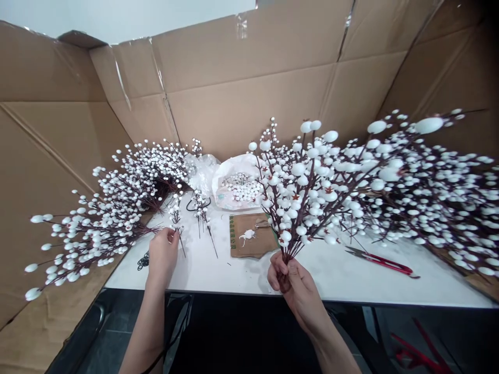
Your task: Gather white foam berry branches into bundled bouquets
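Observation:
My right hand (290, 278) is closed around the gathered dark stems of a bunch of artificial berry branches (307, 182). This bunch stands upright above the table's front edge, its white berries fanning up and outward. Toward the left of the table, my left hand (161, 254) has its fingertips pinched on the stem of a small white berry sprig (175, 212). Two more loose sprigs (202, 208) lie just right of that hand. Small black rings (143, 261) lie in a cluster beside my left wrist.
Heaps of berry branches line the left (128, 202) and right (432, 192). A white plastic bag (234, 162) with berries stands at the back, behind a cardboard piece (251, 249). Red-handled thread snips (384, 261) lie at right. Tall cardboard walls (249, 93) surround the white table (218, 278).

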`<action>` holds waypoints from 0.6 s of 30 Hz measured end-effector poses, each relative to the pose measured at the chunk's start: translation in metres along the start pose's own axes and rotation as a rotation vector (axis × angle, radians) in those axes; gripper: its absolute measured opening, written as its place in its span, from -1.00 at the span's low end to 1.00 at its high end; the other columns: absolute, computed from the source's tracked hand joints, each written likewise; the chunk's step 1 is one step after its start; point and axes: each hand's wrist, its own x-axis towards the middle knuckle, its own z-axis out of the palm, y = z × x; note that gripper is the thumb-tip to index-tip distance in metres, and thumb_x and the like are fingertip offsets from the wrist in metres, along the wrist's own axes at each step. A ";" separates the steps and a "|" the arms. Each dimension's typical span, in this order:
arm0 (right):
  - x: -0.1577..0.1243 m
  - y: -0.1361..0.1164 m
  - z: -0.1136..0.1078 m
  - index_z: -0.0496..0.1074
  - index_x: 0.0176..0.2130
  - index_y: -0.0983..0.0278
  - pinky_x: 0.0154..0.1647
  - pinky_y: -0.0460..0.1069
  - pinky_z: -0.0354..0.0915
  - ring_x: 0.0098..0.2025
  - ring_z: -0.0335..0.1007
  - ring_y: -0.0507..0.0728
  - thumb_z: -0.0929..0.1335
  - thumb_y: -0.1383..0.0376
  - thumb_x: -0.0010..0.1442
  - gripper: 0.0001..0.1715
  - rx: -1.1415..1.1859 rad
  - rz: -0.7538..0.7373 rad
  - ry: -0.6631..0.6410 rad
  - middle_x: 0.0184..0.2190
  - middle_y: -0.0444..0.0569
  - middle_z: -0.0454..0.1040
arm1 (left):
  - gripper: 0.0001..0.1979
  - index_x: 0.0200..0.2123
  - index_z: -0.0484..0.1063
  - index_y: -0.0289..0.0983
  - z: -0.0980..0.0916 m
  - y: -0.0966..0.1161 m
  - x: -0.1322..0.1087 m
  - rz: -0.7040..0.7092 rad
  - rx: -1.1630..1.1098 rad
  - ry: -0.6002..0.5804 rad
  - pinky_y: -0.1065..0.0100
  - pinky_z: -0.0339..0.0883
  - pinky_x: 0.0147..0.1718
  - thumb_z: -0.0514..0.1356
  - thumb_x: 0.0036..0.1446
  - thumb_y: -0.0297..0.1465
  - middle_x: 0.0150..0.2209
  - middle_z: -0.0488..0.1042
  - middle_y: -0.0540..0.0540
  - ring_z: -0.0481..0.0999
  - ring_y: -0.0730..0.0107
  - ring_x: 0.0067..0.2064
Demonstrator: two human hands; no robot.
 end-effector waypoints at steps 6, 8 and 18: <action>0.001 0.002 -0.001 0.13 -0.46 0.19 -0.46 -0.02 -0.08 -0.51 -0.02 0.06 0.15 0.03 0.26 -0.63 0.018 -0.007 0.006 -0.50 -0.17 0.08 | -0.71 -0.36 0.43 -0.31 0.015 0.000 0.013 -0.093 0.023 -0.036 0.25 0.23 -0.34 0.01 0.09 -0.24 -0.41 0.54 -0.24 0.50 0.06 -0.29; 0.000 0.003 -0.002 0.13 -0.46 0.19 -0.46 -0.02 -0.08 -0.51 -0.02 0.07 0.15 0.02 0.26 -0.62 0.007 0.005 0.002 -0.53 -0.17 0.10 | -0.74 -0.44 0.43 -0.29 0.018 0.000 0.017 -0.098 0.031 -0.078 0.24 0.23 -0.34 0.05 0.05 -0.24 -0.46 0.54 -0.23 0.50 0.04 -0.30; -0.001 0.008 -0.003 0.13 -0.47 0.19 -0.46 -0.03 -0.07 -0.52 -0.02 0.07 0.15 0.00 0.25 -0.61 0.027 0.010 0.017 -0.57 -0.18 0.15 | -0.72 -0.57 0.40 -0.25 0.013 0.005 0.003 -0.094 0.049 -0.241 0.32 0.29 -0.37 0.08 0.09 -0.26 -0.69 0.45 -0.02 0.49 0.28 -0.50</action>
